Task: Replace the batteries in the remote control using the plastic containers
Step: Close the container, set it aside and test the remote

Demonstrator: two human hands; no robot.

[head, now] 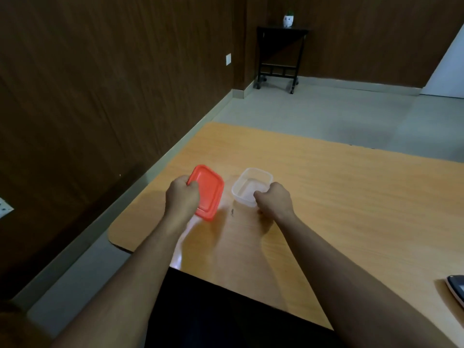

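Note:
My left hand (182,198) grips a red rectangular plastic lid (209,192) by its left edge, holding it tilted just above the wooden table (339,197). To its right, a clear plastic container (251,185) sits open on the table. My right hand (275,202) is closed on the container's near right rim. The container looks empty, though my hand hides part of it. No remote control or batteries are visible.
A dark device (455,287) lies at the table's right edge. A small dark mark (232,211) sits on the table between my hands. Behind the table stand a black side table (278,56) with a small white pot (288,20), and wood-panelled walls.

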